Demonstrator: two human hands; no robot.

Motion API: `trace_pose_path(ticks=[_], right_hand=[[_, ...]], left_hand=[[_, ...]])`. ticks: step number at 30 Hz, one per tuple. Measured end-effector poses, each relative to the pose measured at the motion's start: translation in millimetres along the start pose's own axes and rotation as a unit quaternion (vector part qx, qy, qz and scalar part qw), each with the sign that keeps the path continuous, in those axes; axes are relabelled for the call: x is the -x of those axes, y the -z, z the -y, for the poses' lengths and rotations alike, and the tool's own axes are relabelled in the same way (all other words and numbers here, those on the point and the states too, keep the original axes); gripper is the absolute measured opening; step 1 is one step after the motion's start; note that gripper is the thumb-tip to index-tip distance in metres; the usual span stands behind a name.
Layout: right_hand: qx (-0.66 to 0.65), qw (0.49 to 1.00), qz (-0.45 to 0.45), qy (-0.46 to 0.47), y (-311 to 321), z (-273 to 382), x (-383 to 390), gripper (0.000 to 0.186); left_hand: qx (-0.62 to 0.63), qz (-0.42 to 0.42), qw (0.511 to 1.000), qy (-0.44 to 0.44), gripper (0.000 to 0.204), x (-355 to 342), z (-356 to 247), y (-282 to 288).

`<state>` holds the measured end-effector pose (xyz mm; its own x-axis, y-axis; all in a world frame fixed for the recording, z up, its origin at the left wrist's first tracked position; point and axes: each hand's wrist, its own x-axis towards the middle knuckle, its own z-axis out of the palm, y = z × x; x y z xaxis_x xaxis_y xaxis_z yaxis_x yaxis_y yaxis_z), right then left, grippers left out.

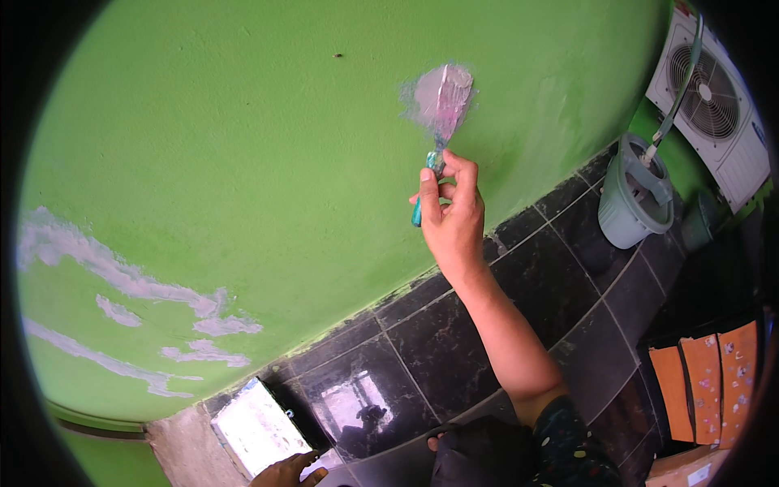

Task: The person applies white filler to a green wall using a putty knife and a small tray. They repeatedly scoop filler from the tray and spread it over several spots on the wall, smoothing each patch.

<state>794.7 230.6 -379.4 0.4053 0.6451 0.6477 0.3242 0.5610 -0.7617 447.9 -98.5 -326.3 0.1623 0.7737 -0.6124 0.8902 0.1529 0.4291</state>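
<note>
We've got our R hand up at the green wall, thumb & fingers clamped on the teal handle of a scraper. Its blade end points up & lies over a pale pinkish-grey putty patch, approx upper mid of view; putty's smeared on the blade too. Handle slants down, its btm end poking out past our fingers.

Our L hand is at the btm edge, partly cut off, just beside a white flat thing on the floor, too glary for us to name. We can't tell if those fingers touch or grip anything.

Lower L on the wall, we see more putty streaks, rough-edged: 1 long slanting band up top, another lower down, w/ shorter dabs btwn & beside them.

Below the wall runs the dark tile floor, w/ pale joints. Our dark-clad knee & spotted sleeve show at the btm. Off to the R: a grey bucket w/ a hose leading down to it, near a white fan unit. Lower R we've 3 orange flowery panels & a cardboard box near them.
</note>
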Motion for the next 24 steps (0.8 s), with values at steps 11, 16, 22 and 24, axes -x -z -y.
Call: trace_pose_path(ticks=[11, 16, 22, 24], right_hand=[[-0.013, 1.000, 0.002, -0.021, 8, 8, 32, 0.034], [-0.004, 1.000, 0.001, -0.020, 7, -3, 5, 0.032], [0.047, 0.996, 0.081, -0.014, 6, -30, 81, 0.036], [0.006, 0.999, 0.046, -0.029, 7, -30, 73, 0.036]], left_hand=[[0.004, -0.008, 1.000, 0.006, 0.046, 4, -3, 0], [0.006, -0.006, 1.000, -0.003, 0.046, 1, -1, -1], [0.014, -0.008, 1.000, -0.003, 0.047, 3, -3, 0], [0.014, -0.006, 1.000, 0.001, 0.047, 4, -3, 1]])
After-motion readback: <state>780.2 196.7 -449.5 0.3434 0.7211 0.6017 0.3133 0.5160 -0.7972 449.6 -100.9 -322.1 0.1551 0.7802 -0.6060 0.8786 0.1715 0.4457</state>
